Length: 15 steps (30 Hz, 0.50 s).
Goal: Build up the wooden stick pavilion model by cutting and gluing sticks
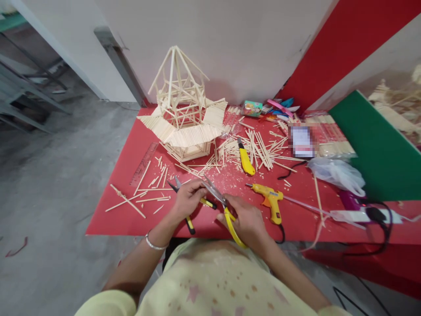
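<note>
My right hand [245, 215] grips a pair of scissors [226, 208] with yellow handles, its blades slightly apart and pointing toward my left hand. My left hand [190, 197] is closed in a pinch beside the blade tips; whatever lies between its fingers is too small or hidden to name. Partly under the left hand lies a black-and-yellow handled tool [190, 224] with pointed metal ends. Behind both hands stands a wooden stick model [187, 136], an open frame tower with slatted roof panels. Loose sticks [259, 149] are piled to its right.
On the red table [131, 226] lie a yellow utility knife [246, 161], a yellow glue gun [271, 202] with its cord, a ruler [144, 163] and cut sticks [126, 201]. A blurred-out phone-like object [302, 141], plastic bag [338, 173] and power strip [350, 216] are at right.
</note>
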Motion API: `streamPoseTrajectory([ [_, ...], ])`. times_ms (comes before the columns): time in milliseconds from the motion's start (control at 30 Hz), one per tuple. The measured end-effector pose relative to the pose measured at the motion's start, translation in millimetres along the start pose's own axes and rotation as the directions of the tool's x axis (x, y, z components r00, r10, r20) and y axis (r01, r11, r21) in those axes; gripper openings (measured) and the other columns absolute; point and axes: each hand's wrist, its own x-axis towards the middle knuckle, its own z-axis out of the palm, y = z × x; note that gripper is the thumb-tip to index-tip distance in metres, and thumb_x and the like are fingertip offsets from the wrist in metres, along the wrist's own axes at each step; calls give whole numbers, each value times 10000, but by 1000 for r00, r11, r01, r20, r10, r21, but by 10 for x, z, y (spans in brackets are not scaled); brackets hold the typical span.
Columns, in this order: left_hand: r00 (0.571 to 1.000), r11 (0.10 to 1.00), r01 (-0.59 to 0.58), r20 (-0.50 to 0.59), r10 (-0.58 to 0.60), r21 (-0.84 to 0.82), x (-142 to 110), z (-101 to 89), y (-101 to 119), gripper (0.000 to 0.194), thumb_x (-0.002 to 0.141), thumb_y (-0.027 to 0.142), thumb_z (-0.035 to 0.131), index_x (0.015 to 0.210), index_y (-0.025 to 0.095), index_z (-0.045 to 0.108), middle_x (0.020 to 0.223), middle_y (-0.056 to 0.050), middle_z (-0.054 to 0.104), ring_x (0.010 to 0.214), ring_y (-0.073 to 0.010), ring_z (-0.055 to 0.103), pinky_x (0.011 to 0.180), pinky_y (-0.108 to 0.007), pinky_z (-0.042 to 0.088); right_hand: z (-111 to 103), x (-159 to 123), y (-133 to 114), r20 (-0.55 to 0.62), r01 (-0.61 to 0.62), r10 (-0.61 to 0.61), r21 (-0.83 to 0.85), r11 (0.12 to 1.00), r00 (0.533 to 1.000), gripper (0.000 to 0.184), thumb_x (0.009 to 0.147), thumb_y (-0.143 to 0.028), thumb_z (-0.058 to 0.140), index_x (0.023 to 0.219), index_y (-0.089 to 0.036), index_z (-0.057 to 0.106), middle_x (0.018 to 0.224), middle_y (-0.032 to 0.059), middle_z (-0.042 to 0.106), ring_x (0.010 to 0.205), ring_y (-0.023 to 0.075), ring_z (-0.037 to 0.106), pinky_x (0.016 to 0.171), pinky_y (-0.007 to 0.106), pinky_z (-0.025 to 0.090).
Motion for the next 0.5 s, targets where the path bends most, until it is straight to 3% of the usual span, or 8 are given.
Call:
streamPoseTrajectory([
  [100,999,999,-33,-7,33,26,0,0,12,144,885,233,629,814,170,737,729,-40,684,697,-166,627,675,-272,485,12,-19,-1,6,-9,9,23,1000,1000,400,896,-468,590,1244,-272,610,1060,63,722,887,227,694,720,278,451],
  [267,1000,1000,5,-12,-5,8,-34,18,14,139,860,262,677,784,168,745,721,-46,693,673,-161,627,647,-265,490,108,-63,22,26,-11,7,145,989,1000,335,928,-493,567,1128,-238,652,793,27,712,688,175,665,635,236,415],
  [367,998,998,45,-31,-46,-33,-43,21,1,139,856,275,686,797,164,745,735,-45,692,693,-160,630,667,-263,499,146,-51,46,-2,20,-20,151,988,1000,395,904,-503,604,1200,-241,620,882,36,719,752,178,669,680,239,434],
  [500,997,996,48,-54,-51,-70,-28,10,-4,106,832,251,702,784,162,732,739,-36,685,707,-158,627,688,-262,500,97,-12,37,-33,13,-12,24,1000,999,495,867,-547,632,1276,-271,585,1065,67,710,897,222,679,747,280,449],
])
